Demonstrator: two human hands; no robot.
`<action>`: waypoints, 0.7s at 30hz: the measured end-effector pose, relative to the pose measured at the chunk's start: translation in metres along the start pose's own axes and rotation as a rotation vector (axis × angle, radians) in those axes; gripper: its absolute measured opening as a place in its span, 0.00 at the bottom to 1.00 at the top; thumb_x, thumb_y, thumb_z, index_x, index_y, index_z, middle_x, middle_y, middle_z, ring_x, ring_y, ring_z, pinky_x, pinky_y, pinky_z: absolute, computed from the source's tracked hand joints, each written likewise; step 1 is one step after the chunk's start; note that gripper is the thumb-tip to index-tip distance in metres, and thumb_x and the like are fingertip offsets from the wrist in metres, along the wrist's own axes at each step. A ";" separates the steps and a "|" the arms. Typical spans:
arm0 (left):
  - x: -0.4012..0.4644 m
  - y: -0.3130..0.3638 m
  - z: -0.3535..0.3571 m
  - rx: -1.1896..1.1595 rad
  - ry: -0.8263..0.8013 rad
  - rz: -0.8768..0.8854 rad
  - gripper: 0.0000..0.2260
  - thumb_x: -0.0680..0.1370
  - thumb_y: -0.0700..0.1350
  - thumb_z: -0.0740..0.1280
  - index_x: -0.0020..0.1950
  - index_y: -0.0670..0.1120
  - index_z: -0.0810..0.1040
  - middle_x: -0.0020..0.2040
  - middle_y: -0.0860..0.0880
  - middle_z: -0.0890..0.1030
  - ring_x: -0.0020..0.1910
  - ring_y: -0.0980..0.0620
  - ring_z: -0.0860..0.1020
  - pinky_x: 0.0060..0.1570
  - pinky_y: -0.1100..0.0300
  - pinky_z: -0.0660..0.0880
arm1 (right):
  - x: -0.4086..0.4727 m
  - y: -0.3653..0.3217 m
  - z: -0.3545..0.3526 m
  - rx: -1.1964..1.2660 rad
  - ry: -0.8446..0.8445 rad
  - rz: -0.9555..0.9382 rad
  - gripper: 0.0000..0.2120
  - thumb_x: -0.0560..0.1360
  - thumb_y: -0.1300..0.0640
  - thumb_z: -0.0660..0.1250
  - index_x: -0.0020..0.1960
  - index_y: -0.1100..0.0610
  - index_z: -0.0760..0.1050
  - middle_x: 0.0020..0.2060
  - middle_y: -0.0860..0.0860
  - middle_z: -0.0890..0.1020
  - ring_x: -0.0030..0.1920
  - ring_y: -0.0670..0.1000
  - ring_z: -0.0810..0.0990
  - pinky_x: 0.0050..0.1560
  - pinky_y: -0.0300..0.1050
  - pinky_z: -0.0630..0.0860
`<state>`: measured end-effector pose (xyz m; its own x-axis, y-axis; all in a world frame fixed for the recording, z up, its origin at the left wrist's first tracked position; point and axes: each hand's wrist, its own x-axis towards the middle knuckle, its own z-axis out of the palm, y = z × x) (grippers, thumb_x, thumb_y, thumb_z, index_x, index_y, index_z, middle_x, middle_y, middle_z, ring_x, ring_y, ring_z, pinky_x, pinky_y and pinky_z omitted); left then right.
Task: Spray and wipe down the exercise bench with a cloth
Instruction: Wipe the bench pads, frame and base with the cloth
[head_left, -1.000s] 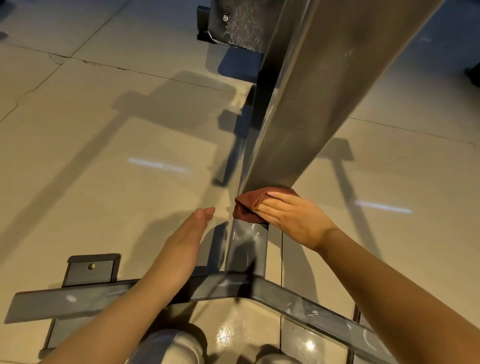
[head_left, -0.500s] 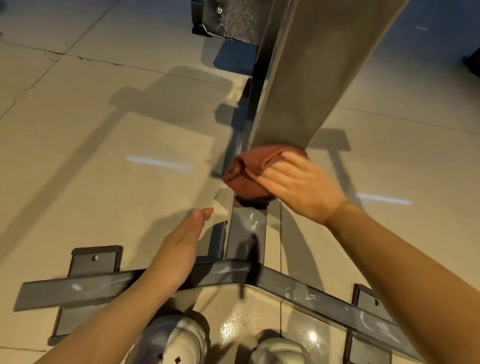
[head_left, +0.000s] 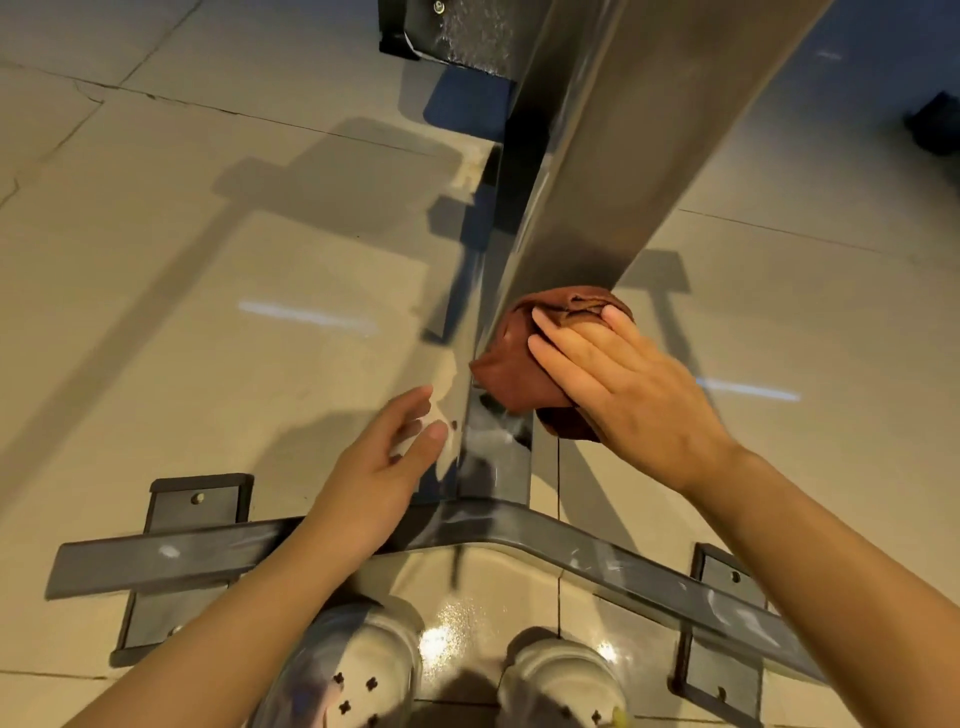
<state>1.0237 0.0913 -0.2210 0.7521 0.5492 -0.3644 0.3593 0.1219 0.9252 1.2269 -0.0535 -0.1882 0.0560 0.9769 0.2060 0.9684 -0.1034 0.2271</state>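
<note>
Pale, glossy floor tiles (head_left: 208, 322) fill the view, crossed by thin seams and long shadows, with bright strips of light reflected on them. Rising from the middle toward the top right is the exercise bench (head_left: 618, 171), its long grey pad seen from the near end and slanting away from the person. Below the pad, a dark metal frame (head_left: 498, 467) runs down to a wide crossbar (head_left: 171, 556) that spreads left and right near the bottom, with flat bolted foot plates at both ends; the metal shows wet streaks and smears. At the top edge a dark speckled plate (head_left: 462, 31) with a screw belongs to the far part of the bench. Two light-coloured shoes (head_left: 363, 660) stand on the floor just behind the crossbar. The right hand (head_left: 623, 395) lies palm down on a crumpled reddish-brown cloth (head_left: 519, 358), fingers spread and slightly bent over it, pressing it against the near end of the pad where it meets the frame. The left hand (head_left: 384, 467) hangs free just left of the frame, fingers straight and relaxed, holding nothing and not clearly touching the metal.
</note>
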 end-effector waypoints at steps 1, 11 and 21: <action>0.000 0.007 0.003 -0.056 -0.007 -0.005 0.18 0.75 0.55 0.64 0.65 0.60 0.70 0.63 0.59 0.76 0.64 0.61 0.72 0.62 0.68 0.67 | -0.003 -0.008 -0.010 0.037 0.040 0.039 0.30 0.75 0.62 0.71 0.74 0.61 0.66 0.73 0.59 0.67 0.72 0.57 0.64 0.78 0.49 0.47; -0.026 0.043 0.028 -0.265 -0.178 0.121 0.15 0.72 0.38 0.73 0.57 0.45 0.79 0.48 0.49 0.85 0.50 0.52 0.83 0.48 0.63 0.79 | -0.047 -0.108 -0.010 0.497 -0.003 0.445 0.24 0.80 0.51 0.54 0.75 0.52 0.63 0.76 0.49 0.60 0.76 0.50 0.60 0.77 0.52 0.55; -0.074 0.028 0.040 0.200 -0.300 0.468 0.16 0.78 0.34 0.65 0.50 0.57 0.80 0.44 0.67 0.82 0.48 0.64 0.81 0.51 0.72 0.73 | -0.090 -0.107 -0.041 1.078 -0.024 0.718 0.26 0.74 0.55 0.73 0.64 0.36 0.68 0.70 0.36 0.66 0.72 0.38 0.62 0.69 0.34 0.61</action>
<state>1.0002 0.0210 -0.1727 0.9687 0.2455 0.0367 0.0271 -0.2517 0.9674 1.1086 -0.1377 -0.1921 0.6353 0.7701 -0.0581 0.4256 -0.4118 -0.8058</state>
